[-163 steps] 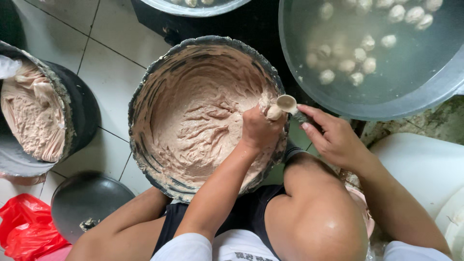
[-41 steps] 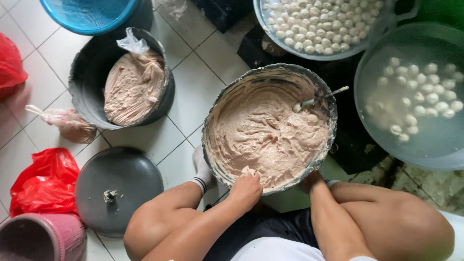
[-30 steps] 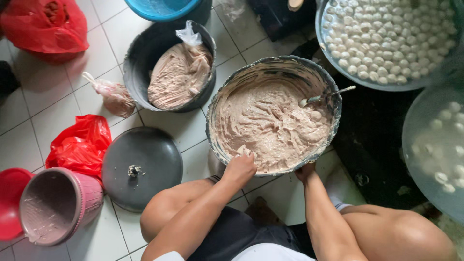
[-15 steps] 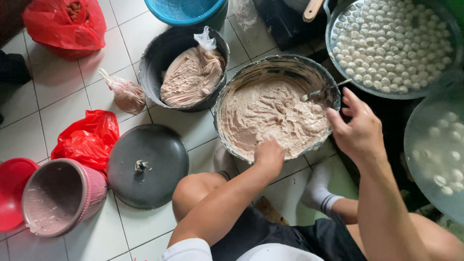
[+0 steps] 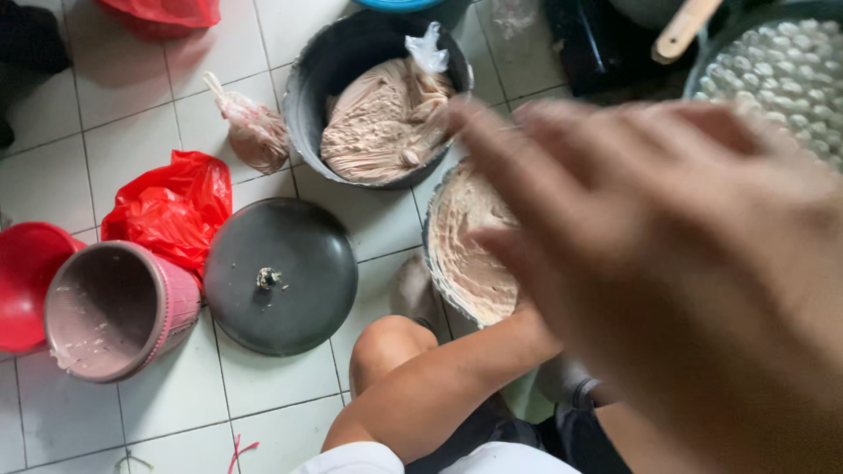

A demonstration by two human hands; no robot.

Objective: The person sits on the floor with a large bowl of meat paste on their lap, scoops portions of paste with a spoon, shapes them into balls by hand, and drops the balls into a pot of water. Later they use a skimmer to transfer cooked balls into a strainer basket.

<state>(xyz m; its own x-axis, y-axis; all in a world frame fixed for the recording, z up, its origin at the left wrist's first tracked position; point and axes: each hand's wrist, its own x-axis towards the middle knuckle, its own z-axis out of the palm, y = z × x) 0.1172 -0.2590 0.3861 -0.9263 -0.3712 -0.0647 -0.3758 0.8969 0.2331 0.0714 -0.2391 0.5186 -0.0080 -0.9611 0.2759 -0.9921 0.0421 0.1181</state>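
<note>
1. We see our right hand [image 5: 694,272] raised very close to the camera. It is blurred and covers most of the right half of the view. Its fingers are spread apart and hold nothing.
2. Our left forearm goes from the bottom middle up toward the metal bowl of paste [image 5: 465,254]. The left hand itself is hidden behind the right hand, so we cannot tell if its grip is open or closed.
3. The metal bowl stands on the tiled floor [image 5: 132,132], just in front of our bent knee [image 5: 386,347]. It is full of pale pink-brown paste, and only its left part shows.
4. Behind it, touching or almost touching its rim, stands a black bucket [image 5: 325,70]. It holds a clear plastic bag of the same paste [image 5: 382,123], knotted at the top.
5. Left of the bucket a small tied plastic bag [image 5: 255,132] lies on the floor.
6. A round dark lid [image 5: 281,276] with a small knob lies flat, left of our knee.
7. Beside the lid a pink bucket [image 5: 118,320] lies tilted, with smears of paste inside. A red bowl [image 5: 22,281] touches its left side, and a red plastic bag [image 5: 176,206] lies behind it.
8. At the top right a large pan of small white balls [image 5: 790,75] shows, probably in water, with a wooden handle [image 5: 685,31] near it.
</note>
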